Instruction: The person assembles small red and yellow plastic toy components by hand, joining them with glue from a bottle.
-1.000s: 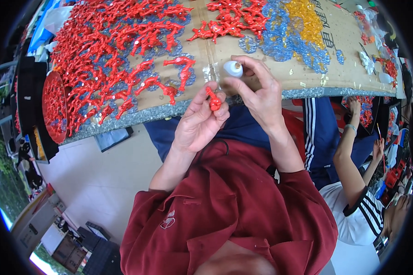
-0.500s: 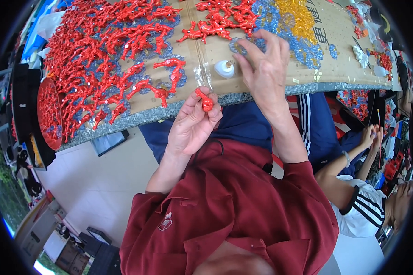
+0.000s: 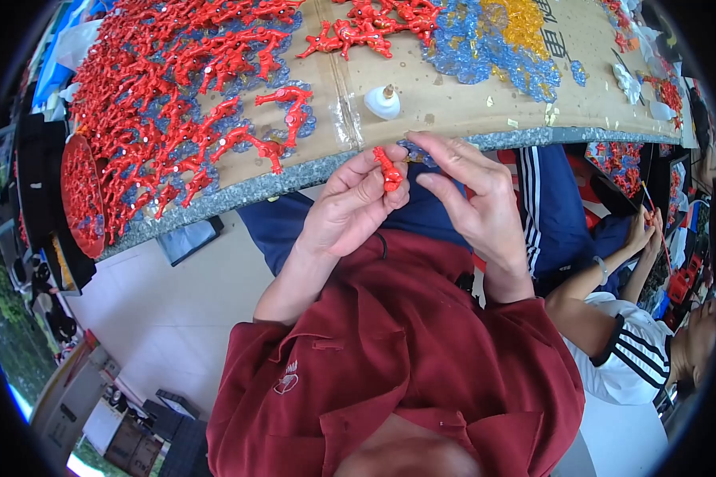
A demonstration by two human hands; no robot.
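My left hand [image 3: 344, 208] pinches a small red plastic figure part [image 3: 389, 170] between thumb and fingers, just off the table's front edge. Close beside it, my right hand [image 3: 484, 197] holds a clear blue plastic piece [image 3: 418, 153] by its fingertips, partly hidden by the fingers. I cannot tell whether the two parts touch. Behind my hands, a squat white bottle [image 3: 383, 103] with a brass-coloured tip stands on the cardboard. Left of it, a red part [image 3: 296, 119] rests on clear blue pieces.
Red parts [image 3: 147, 103] cover the cardboard-topped table's left side. Loose blue pieces [image 3: 485, 56] and yellow pieces [image 3: 517, 28] lie at the back right. The stone edge [image 3: 286, 181] runs before me. At my right, a co-worker's hands [image 3: 644, 230] hold a thin red stick.
My right hand has come back from the blue pieces toward my body, carrying one piece. My left hand has shifted right with the red part, so both hands are now close together.
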